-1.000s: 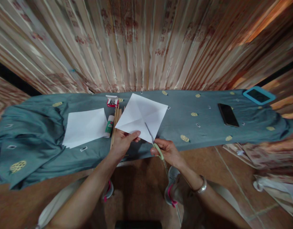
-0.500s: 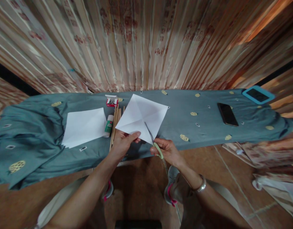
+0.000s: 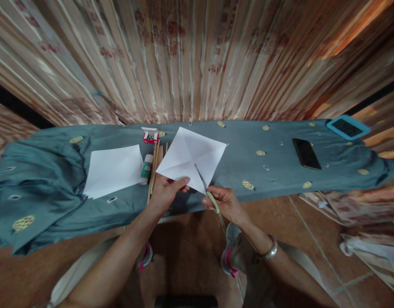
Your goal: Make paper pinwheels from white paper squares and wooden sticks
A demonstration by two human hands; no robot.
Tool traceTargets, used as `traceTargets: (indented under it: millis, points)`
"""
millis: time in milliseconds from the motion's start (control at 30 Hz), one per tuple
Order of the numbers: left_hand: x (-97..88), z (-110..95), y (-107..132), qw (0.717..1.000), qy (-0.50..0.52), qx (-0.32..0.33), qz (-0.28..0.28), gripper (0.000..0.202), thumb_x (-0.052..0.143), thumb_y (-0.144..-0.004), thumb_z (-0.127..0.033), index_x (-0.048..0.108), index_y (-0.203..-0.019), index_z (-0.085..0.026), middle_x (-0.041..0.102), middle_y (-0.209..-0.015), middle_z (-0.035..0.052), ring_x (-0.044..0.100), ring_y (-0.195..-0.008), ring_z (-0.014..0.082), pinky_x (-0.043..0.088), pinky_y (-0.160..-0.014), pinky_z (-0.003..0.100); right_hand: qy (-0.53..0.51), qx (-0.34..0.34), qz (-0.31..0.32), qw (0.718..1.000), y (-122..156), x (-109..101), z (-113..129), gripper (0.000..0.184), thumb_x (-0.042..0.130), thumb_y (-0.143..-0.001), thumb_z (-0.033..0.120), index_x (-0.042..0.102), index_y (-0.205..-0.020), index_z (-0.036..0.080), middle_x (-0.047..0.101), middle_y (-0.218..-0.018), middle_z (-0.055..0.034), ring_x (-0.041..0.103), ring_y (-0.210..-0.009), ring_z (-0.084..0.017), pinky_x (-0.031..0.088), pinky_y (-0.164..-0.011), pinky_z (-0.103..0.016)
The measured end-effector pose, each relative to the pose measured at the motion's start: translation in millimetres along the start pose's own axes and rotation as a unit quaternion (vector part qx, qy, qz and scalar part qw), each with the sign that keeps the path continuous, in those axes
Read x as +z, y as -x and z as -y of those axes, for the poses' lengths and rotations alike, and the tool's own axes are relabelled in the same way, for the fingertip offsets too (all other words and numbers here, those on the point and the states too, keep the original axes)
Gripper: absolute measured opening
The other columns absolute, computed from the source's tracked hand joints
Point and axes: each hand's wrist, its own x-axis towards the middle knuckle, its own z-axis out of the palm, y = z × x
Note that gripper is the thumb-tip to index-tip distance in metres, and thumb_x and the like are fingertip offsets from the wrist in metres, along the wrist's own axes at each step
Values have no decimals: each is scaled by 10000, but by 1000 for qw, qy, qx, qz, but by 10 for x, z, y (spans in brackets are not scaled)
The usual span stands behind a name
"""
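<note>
A square sheet of white paper [image 3: 190, 149] with crossing diagonal creases is held up over the table's front edge, one corner toward me. My left hand [image 3: 167, 188] pinches its lower left side, thumb on top. Through the handles of a pair of scissors [image 3: 212, 202] with pale green grips go the fingers of my right hand [image 3: 224, 203]. The blades lie at the paper's near corner and point along a crease toward its centre. Part of the blades is hidden by the paper.
Left of the paper lie wooden sticks [image 3: 155, 164], a glue stick [image 3: 146, 169], a small red-and-white box of metal pins [image 3: 150, 135] and a stack of white paper [image 3: 113, 171]. Toward the right are a black phone [image 3: 306, 153] and a blue-framed tablet [image 3: 348, 127]. A patterned cloth [image 3: 241, 171] covers the table.
Almost nothing differs. The paper has shifted very slightly to the right, while both hands and the scissors stay in nearly the same place.
</note>
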Motion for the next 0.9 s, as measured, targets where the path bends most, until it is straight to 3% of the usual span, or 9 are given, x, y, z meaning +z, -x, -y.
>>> traceTargets:
  millis: [233, 367, 500, 600, 667, 833, 900]
  points:
    - [0, 18, 6, 1000, 5, -6, -3, 290, 806, -533, -280, 617, -705, -145, 626, -562, -21, 536, -447, 93, 447, -436, 210, 1, 3, 5, 1000, -6, -10, -19, 384, 846, -566, 463, 609, -653, 174, 558, -532, 55, 433, -460, -52, 344, -424, -185]
    - [-22, 2, -19, 1000, 15, -18, -16, 293, 810, -507, -272, 625, -696, -145, 638, -560, -14, 543, -447, 100, 454, -437, 216, 17, 8, 29, 999, 14, -39, -51, 418, 822, -592, 502, 632, -750, 165, 580, -590, 47, 464, -492, -54, 346, -445, -182]
    - [-112, -55, -84, 998, 24, -7, -51, 256, 807, -501, -257, 621, -636, -145, 613, -535, -18, 529, -447, 91, 436, -437, 204, 47, 47, 85, 994, 74, -157, -24, 506, 798, -628, 521, 652, -934, 145, 613, -648, 25, 531, -559, -77, 403, -516, -202]
    - [-192, -91, -129, 997, 32, 13, -68, 225, 791, -522, -251, 610, -618, -158, 576, -519, -37, 490, -433, 73, 393, -419, 191, 56, 55, 109, 991, 119, -303, 55, 503, 779, -657, 530, 657, -953, 142, 649, -696, -8, 562, -610, -99, 434, -569, -228]
    - [-224, -96, -138, 997, 29, 21, -66, 213, 781, -534, -251, 608, -628, -168, 575, -536, -42, 484, -441, 71, 393, -427, 192, 65, 30, 67, 995, 132, -402, 111, 497, 757, -677, 551, 668, -956, 149, 668, -716, -22, 561, -612, -105, 439, -579, -236]
    - [-177, -49, -98, 999, -34, 18, -31, 193, 751, -541, -245, 580, -596, -174, 569, -515, -42, 481, -436, 78, 408, -425, 194, 26, -90, -140, 986, 75, -569, 158, 526, 719, -686, 605, 673, -985, 175, 705, -752, -40, 555, -594, -117, 439, -580, -245]
    - [-127, -18, -67, 999, -47, 16, -15, 187, 745, -533, -225, 580, -602, -171, 564, -500, -51, 477, -428, 78, 403, -417, 189, 11, -112, -168, 979, 38, -602, 149, 524, 712, -692, 601, 671, -999, 178, 717, -782, -50, 575, -616, -131, 441, -584, -250]
